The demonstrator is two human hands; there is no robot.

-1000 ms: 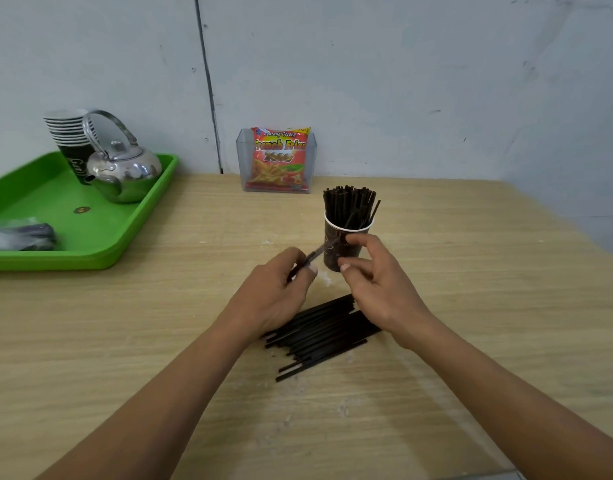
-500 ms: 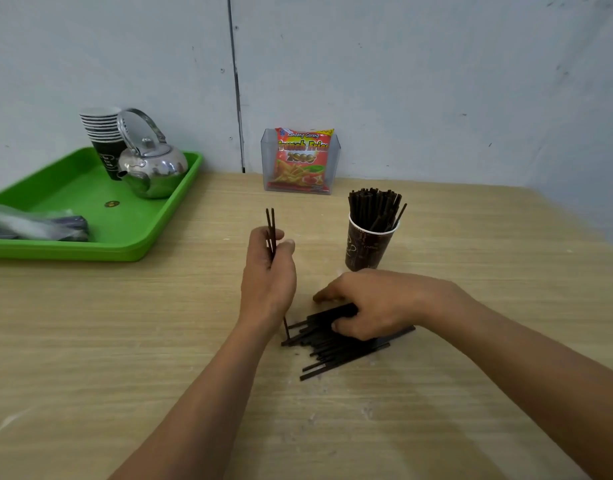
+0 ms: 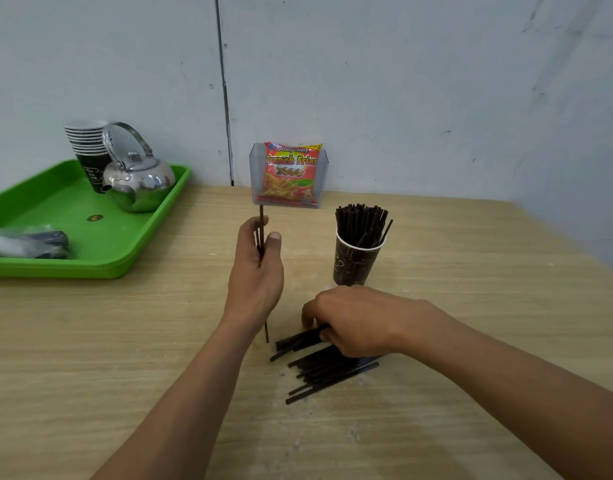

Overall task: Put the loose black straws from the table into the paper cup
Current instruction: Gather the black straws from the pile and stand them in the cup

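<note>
A dark brown paper cup (image 3: 357, 261) stands at the table's middle, packed with several upright black straws (image 3: 362, 221). Left of it my left hand (image 3: 258, 275) grips a few black straws (image 3: 262, 237) upright, their lower ends near the table. In front of the cup lies a pile of loose black straws (image 3: 327, 372). My right hand (image 3: 353, 318) rests on the pile's far end, its fingers curled around some of the straws; the fingertips are hidden.
A green tray (image 3: 101, 244) at the left holds a steel kettle (image 3: 139, 181), a stack of paper cups (image 3: 88, 150) and a plastic bag (image 3: 24, 242). A clear holder with a snack packet (image 3: 289, 174) stands against the wall behind the cup.
My left hand turned its straws upright and stayed left of the cup. My right hand left the cup, dropped onto the pile and now curls around straws there.
</note>
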